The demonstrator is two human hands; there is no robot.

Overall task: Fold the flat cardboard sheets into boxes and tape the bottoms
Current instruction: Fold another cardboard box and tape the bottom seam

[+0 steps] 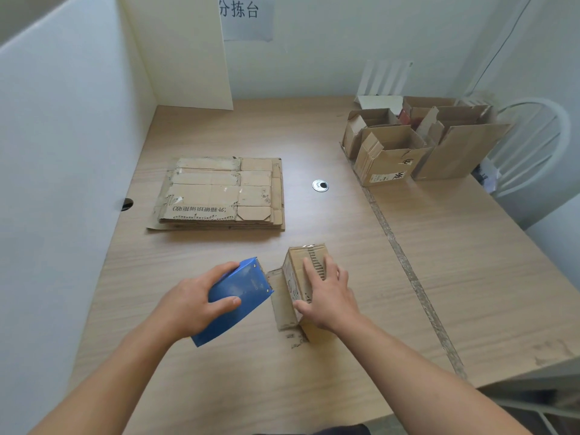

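A small folded cardboard box [296, 277] stands bottom up on the wooden table [345, 356], near the front middle. My right hand [329, 293] lies on top of it, fingers spread flat over the closed flaps and thumb against its near left side. My left hand [191, 304] grips a blue tape dispenser [238, 296], whose front edge sits just left of the box. A stack of flat cardboard sheets [219, 193] lies further back on the left.
Several folded open boxes [417, 142] stand at the back right corner. A round cable grommet [320, 185] sits mid-table. White partition walls close the left and back. A white chair [533, 146] stands beyond the table's right edge.
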